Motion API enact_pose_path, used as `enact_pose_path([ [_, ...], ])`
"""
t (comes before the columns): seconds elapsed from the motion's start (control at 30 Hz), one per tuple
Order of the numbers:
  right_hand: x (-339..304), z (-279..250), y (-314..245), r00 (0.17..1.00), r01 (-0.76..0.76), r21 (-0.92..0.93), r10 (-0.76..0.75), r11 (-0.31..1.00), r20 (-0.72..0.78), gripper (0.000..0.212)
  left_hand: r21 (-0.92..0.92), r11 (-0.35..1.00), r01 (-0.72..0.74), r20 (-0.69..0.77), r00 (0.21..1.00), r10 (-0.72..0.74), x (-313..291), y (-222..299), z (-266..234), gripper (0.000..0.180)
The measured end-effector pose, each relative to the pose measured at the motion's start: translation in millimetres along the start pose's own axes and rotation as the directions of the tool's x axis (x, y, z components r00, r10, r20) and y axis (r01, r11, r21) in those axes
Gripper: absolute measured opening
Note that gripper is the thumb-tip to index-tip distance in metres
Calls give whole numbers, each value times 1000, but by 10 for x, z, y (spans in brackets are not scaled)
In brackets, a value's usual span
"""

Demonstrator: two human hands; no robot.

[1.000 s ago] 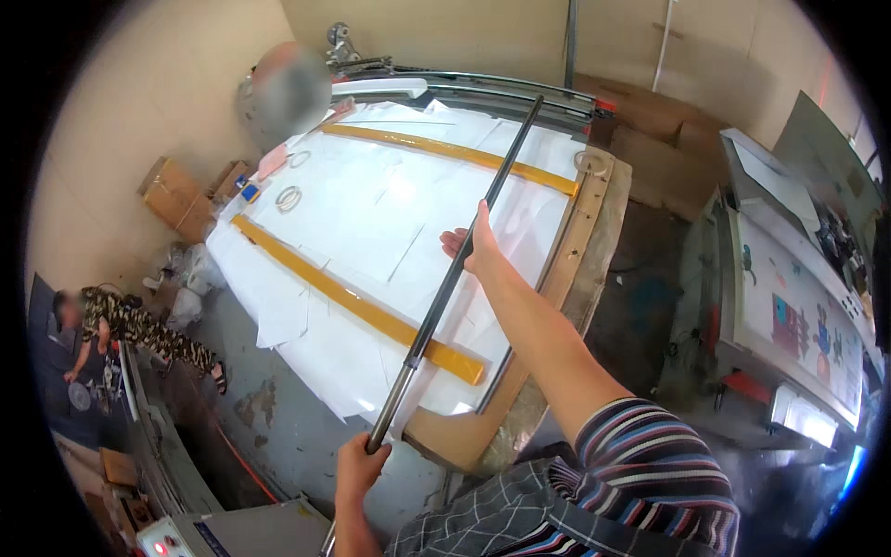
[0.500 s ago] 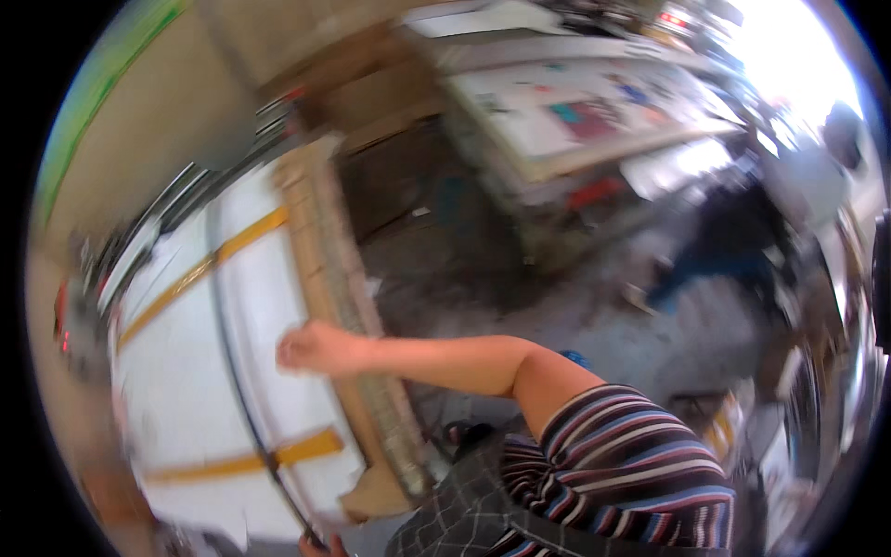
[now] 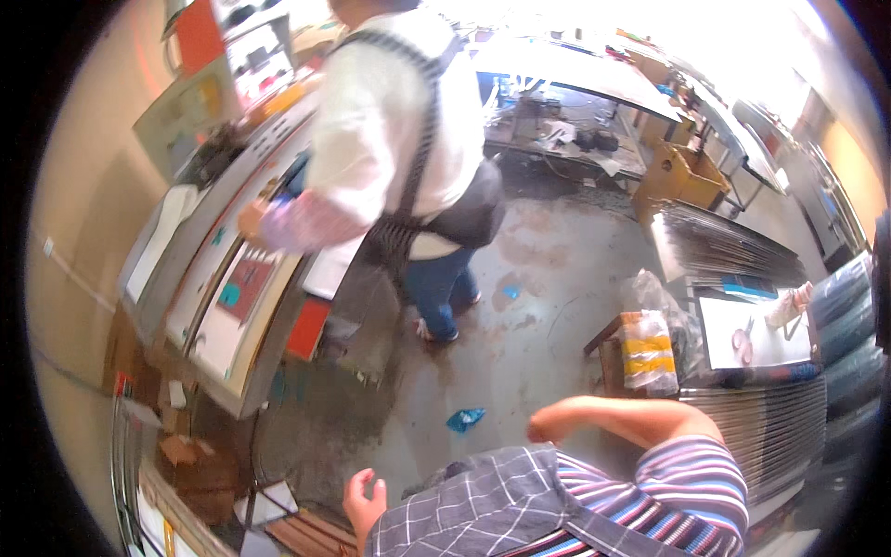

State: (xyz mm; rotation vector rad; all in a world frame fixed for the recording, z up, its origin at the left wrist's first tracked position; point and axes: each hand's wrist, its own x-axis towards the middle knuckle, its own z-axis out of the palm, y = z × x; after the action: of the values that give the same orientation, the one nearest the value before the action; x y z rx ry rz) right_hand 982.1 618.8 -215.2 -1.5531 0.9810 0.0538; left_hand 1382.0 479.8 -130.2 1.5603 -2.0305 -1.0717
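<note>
My left hand (image 3: 365, 501) is low in the head view, beside the dark checked apron (image 3: 483, 487). Its thumb and fingers stand apart, loosely bent, and nothing shows in them. My right hand (image 3: 549, 422) hangs in front of the apron with the elbow bent; its fingers are curled in and no object shows there. A crumpled blue scrap (image 3: 466, 420) lies on the floor just beyond both hands, touched by neither.
Ahead on the left, a person (image 3: 390, 139) in a white top leans over a long worktable (image 3: 246, 395). To the right are a yellow-taped bundle (image 3: 648, 351), scissors (image 3: 742, 342) on a white sheet, and stacked ribbed panels (image 3: 761, 432). A cardboard box (image 3: 682, 176) stands farther back.
My view has swung to the right, away from the white taped stack. The dark strip at my left hand is out of it, and my right arm has drawn back toward my body.
</note>
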Motion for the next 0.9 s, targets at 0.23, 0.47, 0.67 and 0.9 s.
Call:
enact_pose_path([
  [0.23,-1265,324,214,969,208,683,-242,700,-48,70,-9,979,-204,419,888,189,1405,872,1149,30],
  [0.47,-2106,-583,484,872,50,587,252,808,-421,36,-306,806,-507,566,584,582,3077,2316,2654,30],
  [0.67,-2917,-1684,934,790,-30,678,433,734,-434,30,-289,727,-623,812,243,531,3946,4828,4662,30],
  [0.9,-3768,-3263,2627,593,361,881,655,305,-469,31,-143,686,-713,919,162,359,5151,5541,6662,34],
])
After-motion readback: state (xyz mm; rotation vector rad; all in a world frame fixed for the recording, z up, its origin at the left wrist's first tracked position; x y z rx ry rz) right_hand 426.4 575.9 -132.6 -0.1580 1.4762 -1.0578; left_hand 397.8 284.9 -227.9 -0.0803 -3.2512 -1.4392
